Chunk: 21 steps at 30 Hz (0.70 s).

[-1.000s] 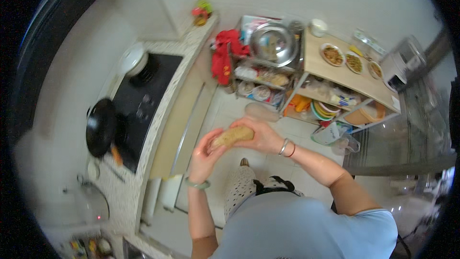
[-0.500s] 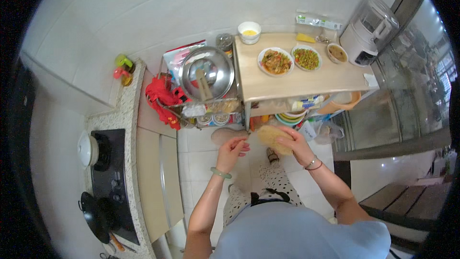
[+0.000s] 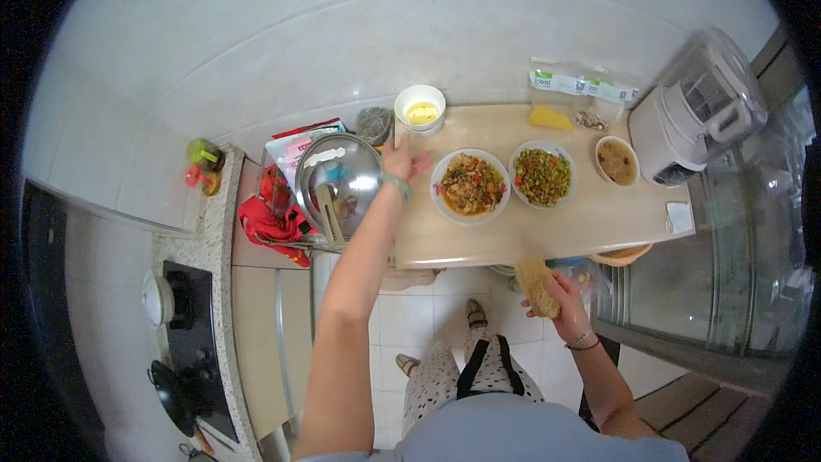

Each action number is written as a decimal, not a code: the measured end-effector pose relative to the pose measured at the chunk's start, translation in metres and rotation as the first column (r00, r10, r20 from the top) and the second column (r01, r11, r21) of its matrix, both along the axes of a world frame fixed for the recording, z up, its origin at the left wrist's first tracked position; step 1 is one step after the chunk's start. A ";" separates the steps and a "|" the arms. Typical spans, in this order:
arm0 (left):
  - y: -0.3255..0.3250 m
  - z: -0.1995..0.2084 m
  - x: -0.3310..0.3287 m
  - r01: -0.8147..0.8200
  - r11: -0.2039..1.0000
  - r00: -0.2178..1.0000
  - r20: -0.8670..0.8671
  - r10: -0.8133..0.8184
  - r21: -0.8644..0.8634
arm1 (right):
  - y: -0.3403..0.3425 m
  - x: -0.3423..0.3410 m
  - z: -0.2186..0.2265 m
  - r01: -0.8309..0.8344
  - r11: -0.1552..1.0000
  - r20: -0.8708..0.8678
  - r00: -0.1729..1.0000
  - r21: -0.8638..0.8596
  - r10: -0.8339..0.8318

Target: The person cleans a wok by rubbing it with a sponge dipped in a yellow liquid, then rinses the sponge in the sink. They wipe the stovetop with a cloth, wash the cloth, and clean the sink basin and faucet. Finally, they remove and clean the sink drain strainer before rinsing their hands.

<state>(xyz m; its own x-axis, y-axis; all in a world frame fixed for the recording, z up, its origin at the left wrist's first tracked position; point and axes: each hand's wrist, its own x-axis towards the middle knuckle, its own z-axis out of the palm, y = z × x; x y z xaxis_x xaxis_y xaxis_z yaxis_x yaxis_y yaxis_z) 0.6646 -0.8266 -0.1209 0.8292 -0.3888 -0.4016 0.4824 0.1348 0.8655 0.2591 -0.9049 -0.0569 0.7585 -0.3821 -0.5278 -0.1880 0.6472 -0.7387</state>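
seen from my remote post, a person works at a wooden table: nearest the body, the right hand is closed around a tan oblong pad, which lies to the palm's left, its long axis slanting from upper left to lower right, its upper end close by the table's front edge. farther in, i see the left hand over the table's left end, fingers parted, nothing visible in its grasp; a white bowl with yellow contents sits just ahead and slightly to the right, and i cannot tell whether they touch. to that bowl the left hand is the nearer. a plate of mixed food stands near on the hand's right, a steel basin on its left beyond the table's edge; bare wood runs rightward from the bowl to a yellow packet, and the pale wall limits room behind
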 end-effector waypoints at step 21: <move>-0.049 0.003 0.061 -0.161 0.987 0.986 0.056 0.160 0.014 | -0.022 0.058 -0.027 -0.087 0.994 0.028 0.996 0.061 0.085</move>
